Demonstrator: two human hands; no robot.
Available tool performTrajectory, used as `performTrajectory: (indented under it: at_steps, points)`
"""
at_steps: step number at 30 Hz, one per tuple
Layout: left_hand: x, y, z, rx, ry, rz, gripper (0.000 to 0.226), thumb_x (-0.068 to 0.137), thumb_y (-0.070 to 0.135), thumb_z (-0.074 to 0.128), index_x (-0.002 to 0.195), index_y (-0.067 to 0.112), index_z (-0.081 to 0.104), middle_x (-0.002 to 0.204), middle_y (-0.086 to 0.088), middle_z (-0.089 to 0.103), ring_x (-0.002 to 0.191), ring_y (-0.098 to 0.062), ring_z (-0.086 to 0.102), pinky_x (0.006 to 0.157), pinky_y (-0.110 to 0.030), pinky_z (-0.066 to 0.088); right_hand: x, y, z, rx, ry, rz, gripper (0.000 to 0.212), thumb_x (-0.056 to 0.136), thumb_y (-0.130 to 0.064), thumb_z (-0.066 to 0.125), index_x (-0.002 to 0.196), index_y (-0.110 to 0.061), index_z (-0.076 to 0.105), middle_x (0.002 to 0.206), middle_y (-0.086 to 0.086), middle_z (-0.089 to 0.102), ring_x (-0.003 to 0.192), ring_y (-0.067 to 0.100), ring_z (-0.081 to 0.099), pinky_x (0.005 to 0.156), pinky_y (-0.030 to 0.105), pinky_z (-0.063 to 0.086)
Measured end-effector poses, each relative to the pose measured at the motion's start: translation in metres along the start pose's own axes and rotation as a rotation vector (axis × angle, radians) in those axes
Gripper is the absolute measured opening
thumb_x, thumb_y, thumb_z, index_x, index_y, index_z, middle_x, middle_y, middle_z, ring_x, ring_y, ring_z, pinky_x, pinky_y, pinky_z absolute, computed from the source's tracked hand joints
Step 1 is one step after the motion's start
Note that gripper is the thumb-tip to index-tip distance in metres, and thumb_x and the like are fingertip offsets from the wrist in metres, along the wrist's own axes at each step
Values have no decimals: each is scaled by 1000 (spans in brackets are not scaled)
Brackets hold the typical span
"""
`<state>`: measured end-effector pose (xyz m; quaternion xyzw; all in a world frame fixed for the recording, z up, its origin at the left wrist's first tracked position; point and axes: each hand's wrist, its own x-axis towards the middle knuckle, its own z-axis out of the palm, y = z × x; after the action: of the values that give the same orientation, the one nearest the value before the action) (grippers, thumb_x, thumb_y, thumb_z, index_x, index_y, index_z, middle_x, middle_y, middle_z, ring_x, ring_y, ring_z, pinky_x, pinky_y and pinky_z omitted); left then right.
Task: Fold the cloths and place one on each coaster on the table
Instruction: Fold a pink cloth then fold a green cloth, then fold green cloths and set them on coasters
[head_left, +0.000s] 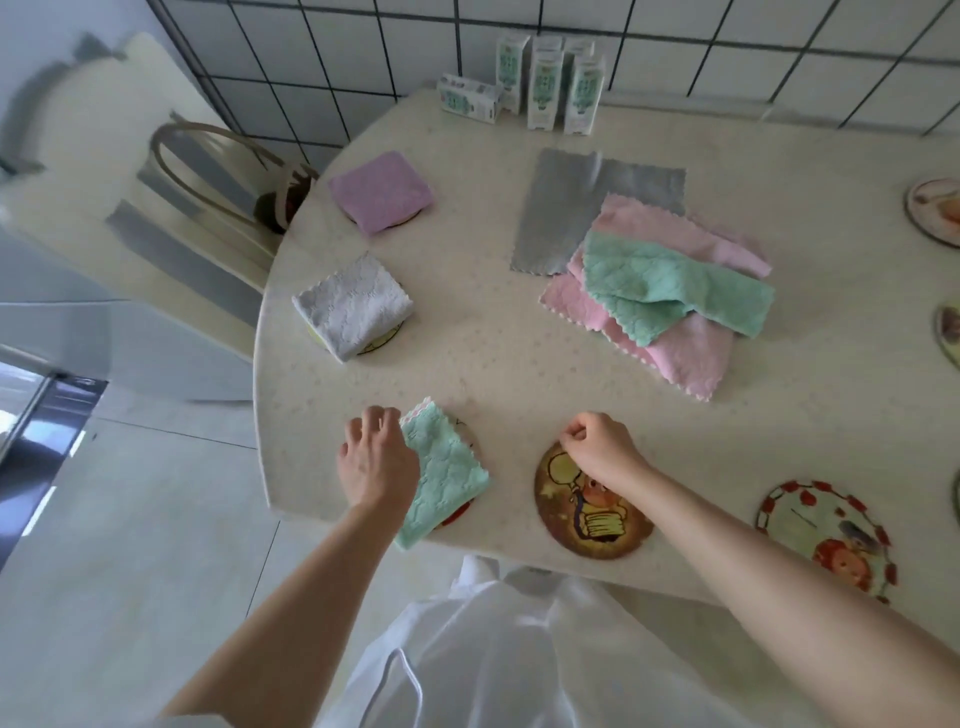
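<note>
Five small cartons at worktop far edge, one lying flat; tiled wall behind; chair beside left edge.

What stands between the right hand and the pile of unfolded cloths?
Nothing visible does. Only bare table lies between the right hand, over the brown coaster, and the pile of unfolded cloths.

A plush, quilted mint cloth with pinked edges is seen just beside the left hand. A smooth, glossy printed coaster is partly covered by the right hand. The surface is seen as speckled, matt and stone-like. Beyond the hands, a flat grey cloth is shown with a slight sheen.
</note>
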<state>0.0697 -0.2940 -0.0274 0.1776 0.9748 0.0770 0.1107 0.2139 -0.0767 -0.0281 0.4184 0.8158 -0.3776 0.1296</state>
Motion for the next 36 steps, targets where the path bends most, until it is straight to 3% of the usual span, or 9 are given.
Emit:
performTrajectory:
  at_steps: [5,10,15,20,23,26,31,34,36]
  points:
    - [17,84,8,-34,-34,118,43,82,12,53,125,17,50,128,-2,51,118,-25,43,90,-36,43,31,39,-78,-171,69,-109,14,90,-19,51,98,-13,62,96,4,68,87,22,62,75,34,52]
    - [27,177,20,-16,-61,227,41,86,14,52,127,16,49,129,-2,52,119,-24,45,92,-35,43,67,75,-153,-303,152,-192,9,88,-15,51,91,-12,59,94,5,66,88,27,61,66,32,45]
    - [41,255,34,3,-58,358,40,89,16,50,130,17,49,133,-1,50,121,-22,44,95,-34,42,101,110,-196,-443,234,-251,18,91,-17,50,106,-9,55,110,10,57,99,31,55,72,36,45]
    - [60,310,41,65,-68,548,43,90,20,54,132,16,47,134,-2,46,122,-22,42,96,-35,42,130,129,-214,-588,252,-295,29,89,-13,57,116,-7,49,117,13,48,103,34,49,69,41,46]
    - [80,331,41,66,-53,592,35,91,21,53,125,14,53,130,-3,50,119,-22,45,94,-37,43,148,132,-221,-536,268,-314,30,92,-22,55,114,-3,50,118,14,48,103,35,49,69,41,45]
    - [110,342,38,59,-43,553,32,92,23,51,123,14,55,128,-3,52,118,-22,47,91,-38,46,169,130,-232,-475,296,-280,29,94,-18,50,117,-1,51,119,17,51,103,38,49,76,43,45]
    - [157,348,33,128,-118,584,40,96,34,47,131,15,49,137,-2,49,129,-22,40,106,-41,34,202,127,-243,-496,223,-297,28,95,-20,47,116,-4,54,116,17,56,103,38,51,83,43,45]
    - [179,351,38,119,-158,553,39,99,36,40,126,12,55,137,-2,50,130,-21,39,108,-42,35,215,124,-242,-401,179,-249,23,95,-25,41,102,-11,59,101,12,64,90,34,59,71,40,49]
    - [191,354,42,94,-200,522,39,100,34,38,120,11,61,138,-2,48,129,-22,39,107,-42,35,219,120,-242,-308,156,-217,27,95,-31,40,85,-13,57,85,7,63,78,31,59,61,32,42]
